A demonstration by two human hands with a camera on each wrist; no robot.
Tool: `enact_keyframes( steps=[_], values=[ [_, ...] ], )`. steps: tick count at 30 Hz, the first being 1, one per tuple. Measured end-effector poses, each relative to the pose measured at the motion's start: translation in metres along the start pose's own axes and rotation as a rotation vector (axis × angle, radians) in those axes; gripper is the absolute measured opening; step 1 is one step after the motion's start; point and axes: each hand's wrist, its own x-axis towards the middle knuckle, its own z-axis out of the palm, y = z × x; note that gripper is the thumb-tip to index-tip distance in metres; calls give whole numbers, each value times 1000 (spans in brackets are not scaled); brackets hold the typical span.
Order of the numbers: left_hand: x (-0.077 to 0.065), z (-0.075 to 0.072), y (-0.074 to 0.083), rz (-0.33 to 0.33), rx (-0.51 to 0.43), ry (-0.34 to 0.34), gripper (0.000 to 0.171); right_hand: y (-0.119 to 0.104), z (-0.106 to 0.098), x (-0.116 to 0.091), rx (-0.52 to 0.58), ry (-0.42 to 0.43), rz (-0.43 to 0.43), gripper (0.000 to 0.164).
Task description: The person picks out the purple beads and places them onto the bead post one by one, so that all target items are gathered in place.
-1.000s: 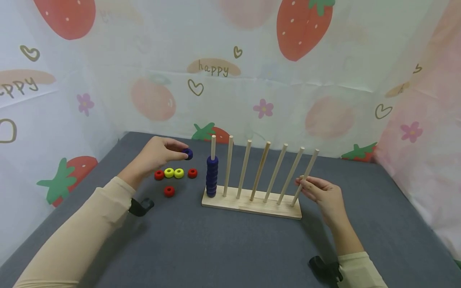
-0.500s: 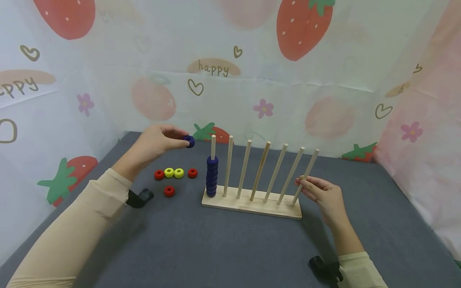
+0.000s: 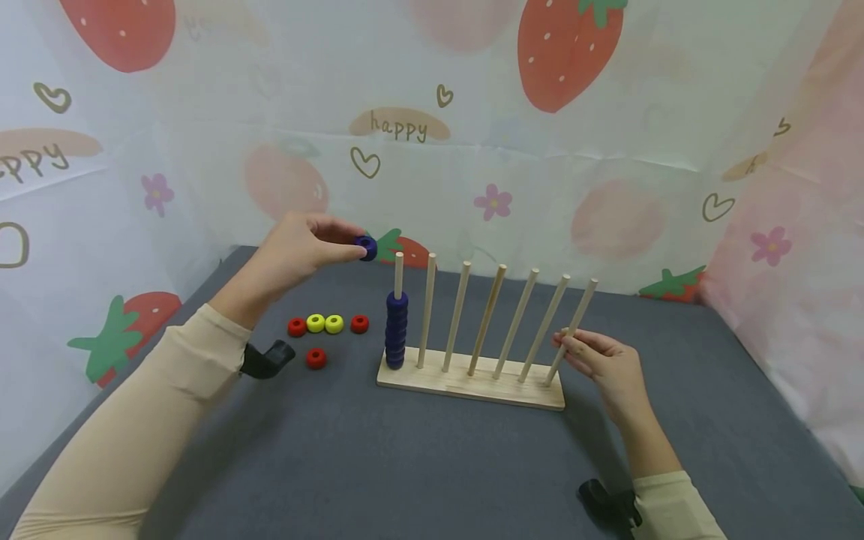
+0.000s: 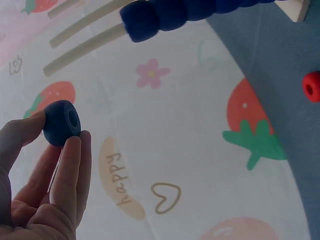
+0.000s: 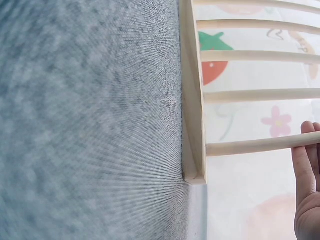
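Note:
Between thumb and fingertips, my left hand (image 3: pixel 293 249) pinches a dark blue ring bead (image 3: pixel 367 248), up and left of the first peg (image 3: pixel 399 271). In the left wrist view that bead (image 4: pixel 62 123) shows its hole and is apart from the pegs. A column of several blue beads (image 3: pixel 396 330) is threaded on the first peg of the wooden peg rack (image 3: pixel 466 385). The other pegs carry no beads. My right hand (image 3: pixel 613 375) grips the rightmost peg (image 3: pixel 581 315) with thumb and fingers; the right wrist view shows this peg (image 5: pixel 250 146) too.
Left of the rack, two yellow beads (image 3: pixel 334 324) lie in a row between red beads (image 3: pixel 360 324). Another red bead (image 3: pixel 316 358) lies nearer. Everything stands on a grey cloth-covered table (image 3: pixel 432 472), with a printed curtain (image 3: pixel 432 172) behind.
My left hand has risen with the blue bead and shifted slightly right toward the top of the first peg. The right hand and the rack have stayed put.

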Motion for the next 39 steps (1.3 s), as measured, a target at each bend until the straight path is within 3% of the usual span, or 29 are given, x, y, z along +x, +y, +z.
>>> enact_keyframes(
  steps=[6, 12, 17, 31, 39],
  values=[
    [1, 1, 7, 42, -26, 7, 32, 0, 0, 0, 24, -12, -1, 31],
    [1, 1, 11, 66, -26, -5, 33, 0, 0, 1, 13, -11, 1, 47],
    [1, 2, 15, 77, -14, -4, 33, -1, 0, 1, 13, -12, 3, 42],
    [5, 10, 20, 90, -15, -12, 33, -2, 1, 0, -2, -13, -7, 49],
    [7, 16, 20, 88, -24, -12, 32, -2, 1, 0, 10, -9, 1, 20]
  ],
)
